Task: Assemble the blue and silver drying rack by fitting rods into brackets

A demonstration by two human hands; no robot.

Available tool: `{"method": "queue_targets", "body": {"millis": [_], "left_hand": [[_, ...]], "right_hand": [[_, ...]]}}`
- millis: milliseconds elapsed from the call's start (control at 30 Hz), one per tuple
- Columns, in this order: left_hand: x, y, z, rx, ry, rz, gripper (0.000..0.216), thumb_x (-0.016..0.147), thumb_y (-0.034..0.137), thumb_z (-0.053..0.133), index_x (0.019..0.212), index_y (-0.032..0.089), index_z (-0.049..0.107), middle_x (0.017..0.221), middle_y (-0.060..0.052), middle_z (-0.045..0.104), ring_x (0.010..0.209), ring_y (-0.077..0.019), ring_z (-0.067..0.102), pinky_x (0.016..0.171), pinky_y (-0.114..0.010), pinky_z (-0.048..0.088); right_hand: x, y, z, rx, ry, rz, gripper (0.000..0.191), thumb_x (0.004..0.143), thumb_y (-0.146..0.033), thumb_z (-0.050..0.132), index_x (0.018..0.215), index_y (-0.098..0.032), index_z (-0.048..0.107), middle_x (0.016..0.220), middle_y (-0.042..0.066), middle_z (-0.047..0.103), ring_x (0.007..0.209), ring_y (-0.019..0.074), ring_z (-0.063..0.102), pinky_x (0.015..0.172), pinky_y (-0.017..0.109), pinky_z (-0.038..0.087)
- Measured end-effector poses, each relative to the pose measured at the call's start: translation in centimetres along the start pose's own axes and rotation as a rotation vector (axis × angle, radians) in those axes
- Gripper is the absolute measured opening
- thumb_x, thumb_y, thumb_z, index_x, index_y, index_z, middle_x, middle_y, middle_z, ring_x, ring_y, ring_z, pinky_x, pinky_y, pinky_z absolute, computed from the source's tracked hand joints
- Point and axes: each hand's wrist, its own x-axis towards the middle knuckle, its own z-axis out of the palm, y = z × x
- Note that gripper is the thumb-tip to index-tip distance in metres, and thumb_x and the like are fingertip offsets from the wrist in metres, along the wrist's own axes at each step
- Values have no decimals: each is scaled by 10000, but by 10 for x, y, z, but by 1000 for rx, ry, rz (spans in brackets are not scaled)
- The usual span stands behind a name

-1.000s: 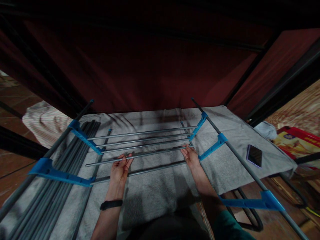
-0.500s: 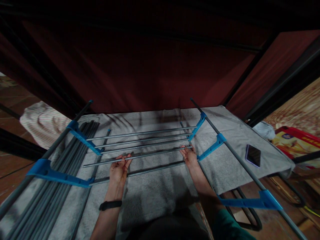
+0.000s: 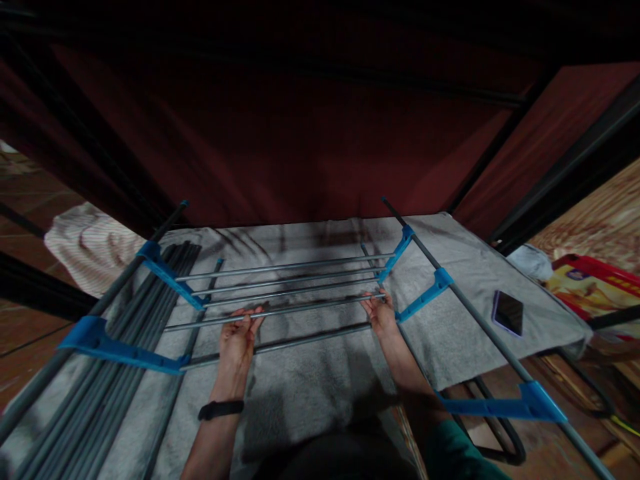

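The head view shows a loose grey rod (image 3: pixel 310 308) held level above a grey cloth (image 3: pixel 475 327), between the two sides of a partly assembled rack. The left hand (image 3: pixel 239 333) pinches it some way in from its left end, thumb on the near side and fingers spread a little beneath and behind. That end sticks out past the hand, clear of the blue brackets on the left. The right hand (image 3: pixel 379 312) has its thumb and fingertips closed around the rod's other end, near the right-hand brackets; the fingers cover the tip, so I can't tell whether it touches one.

Just beyond, three fixed rods (image 3: pixel 285 267) span the gap, their left ends meeting the far left bracket (image 3: pixel 173 277) and their right ends at the far right bracket (image 3: pixel 397 252). On the near side, a lower crossbar (image 3: pixel 310 337) runs from the near left bracket (image 3: pixel 120 347) and passes behind the right hand. Two more blue pieces, the middle right bracket (image 3: pixel 425 297) and the near right bracket (image 3: pixel 505 405), sit on the right side pole (image 3: pixel 490 325).

A bundle of rods (image 3: pixel 115 363) lies at the left, and a phone (image 3: pixel 509 313) at the right. Past the cloth's edge is a red and yellow box (image 3: pixel 593 287), its inside not visible.
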Motion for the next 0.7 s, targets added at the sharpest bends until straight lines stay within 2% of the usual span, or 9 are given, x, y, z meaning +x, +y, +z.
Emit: {"method": "queue_targets", "body": {"millis": [100,200,367,533,700], "left_hand": [[-1,-1,-1,3,-56,22,194,739,70,799,834,170,663,787,2,739,921,-216,768,1085,-522,541],[-3,-1,0,1,-108,27,257,716,132,851,897,176,674,836,-16,761,948,-239,769,1054,-517,559],[-8,-2,5,-25,-124,17,318,712,181,878,951,191,669,838,-20,768,959,-243,770,1012,-481,576],[-17,-6,11,-45,-165,-5,355,678,186,906,958,177,689,879,-40,777,968,-243,767,966,-430,591],[-23,-12,17,-57,-176,-28,399,637,201,936,952,189,693,908,-39,784,977,-253,767,934,-431,600]], "right_hand": [[0,-1,0,6,-8,-13,394,749,-123,748,1014,-297,514,775,-88,731,734,137,754,772,310,654],[0,-3,0,6,21,3,294,761,-103,734,901,-265,531,786,-56,752,753,133,759,809,301,652],[-1,-6,-1,24,-23,67,213,768,-99,738,802,-231,576,804,-12,778,767,135,762,806,292,653],[-10,-2,5,25,-73,110,224,725,-85,782,805,-228,630,795,-12,785,749,150,762,760,292,658],[-21,13,17,2,-112,140,244,689,-106,832,773,-229,637,814,9,795,776,188,776,748,314,663]]}}
